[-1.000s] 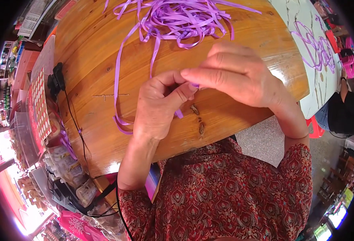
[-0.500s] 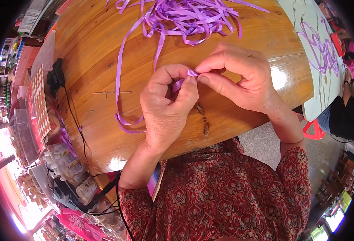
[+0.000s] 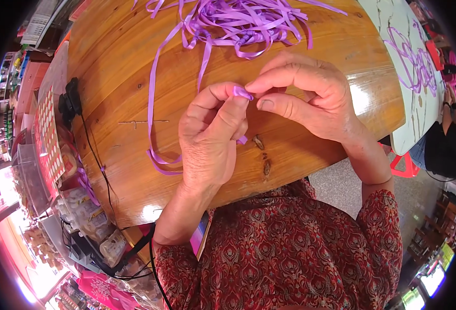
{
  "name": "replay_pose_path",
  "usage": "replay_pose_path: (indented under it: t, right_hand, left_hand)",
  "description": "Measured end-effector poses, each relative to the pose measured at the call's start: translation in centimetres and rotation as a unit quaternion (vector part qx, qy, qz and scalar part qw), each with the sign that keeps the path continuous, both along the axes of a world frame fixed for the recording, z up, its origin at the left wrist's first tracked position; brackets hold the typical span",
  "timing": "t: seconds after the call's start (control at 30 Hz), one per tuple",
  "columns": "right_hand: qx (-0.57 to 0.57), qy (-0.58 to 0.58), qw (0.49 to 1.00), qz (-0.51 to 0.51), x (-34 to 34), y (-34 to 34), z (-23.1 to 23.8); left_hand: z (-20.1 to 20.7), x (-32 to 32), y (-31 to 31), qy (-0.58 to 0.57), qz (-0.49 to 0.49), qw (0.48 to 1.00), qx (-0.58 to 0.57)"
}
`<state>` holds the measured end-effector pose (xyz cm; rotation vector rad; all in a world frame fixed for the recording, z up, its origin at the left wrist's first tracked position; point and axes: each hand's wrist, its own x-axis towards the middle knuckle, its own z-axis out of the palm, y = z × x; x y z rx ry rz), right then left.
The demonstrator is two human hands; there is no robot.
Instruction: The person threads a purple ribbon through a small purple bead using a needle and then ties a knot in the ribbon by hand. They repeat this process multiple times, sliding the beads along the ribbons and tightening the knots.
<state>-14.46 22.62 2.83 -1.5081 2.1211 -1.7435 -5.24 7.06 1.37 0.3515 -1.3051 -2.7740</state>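
My left hand (image 3: 210, 132) pinches a folded bit of purple ribbon (image 3: 243, 93) between thumb and index finger, above the wooden table. A short piece of the ribbon shows below its curled fingers. Close by on the right is my right hand (image 3: 305, 95), its thumb and index finger apart. The index fingertip lies right beside the folded ribbon; whether it touches is hard to tell. A large tangle of purple ribbon (image 3: 243, 23) lies at the far side of the table, and one long strand loops down from it to my left hand.
The wooden table (image 3: 119, 170) bears a thin twisted wire-like piece (image 3: 144, 122) and a black cable (image 3: 91, 137) on the left. More purple ribbon (image 3: 411, 62) lies on a white table at right, where another person's arm (image 3: 447, 106) shows. Plastic-wrapped goods (image 3: 86, 214) crowd the left edge.
My right thumb and index finger have parted and come off the ribbon. My left hand has turned slightly, its thumb now more upright over the fold.
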Motion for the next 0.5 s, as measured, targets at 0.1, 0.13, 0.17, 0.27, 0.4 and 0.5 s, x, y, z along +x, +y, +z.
replay_pose_path:
  t: [0.1,0.13,0.17,0.27,0.4,0.5]
  right_hand:
    - [0.007,-0.035,0.999,-0.007,0.04,0.03,0.02]
    - [0.006,-0.035,0.999,-0.008,0.08,0.0,0.0]
    - [0.005,-0.058,0.998,-0.009,0.14,-0.04,-0.02]
    - [0.004,-0.059,0.998,-0.015,0.18,-0.12,-0.05]
    - [-0.008,-0.007,0.999,-0.037,0.48,-0.29,-0.11]
    - [-0.022,-0.069,0.997,-0.033,0.5,-0.3,-0.65]
  left_hand:
    - [-0.04,0.01,-0.04,0.012,-0.006,1.0,-0.008]
    - [-0.05,-0.02,-0.05,0.012,-0.007,1.0,-0.009]
    - [-0.06,-0.05,-0.04,0.017,-0.009,1.0,-0.009]
    - [-0.07,-0.07,-0.03,0.02,-0.015,1.0,-0.013]
    - [-0.23,-0.14,0.09,0.018,-0.02,0.999,-0.022]
    - [-0.26,-0.17,0.06,0.019,-0.032,0.999,-0.011]
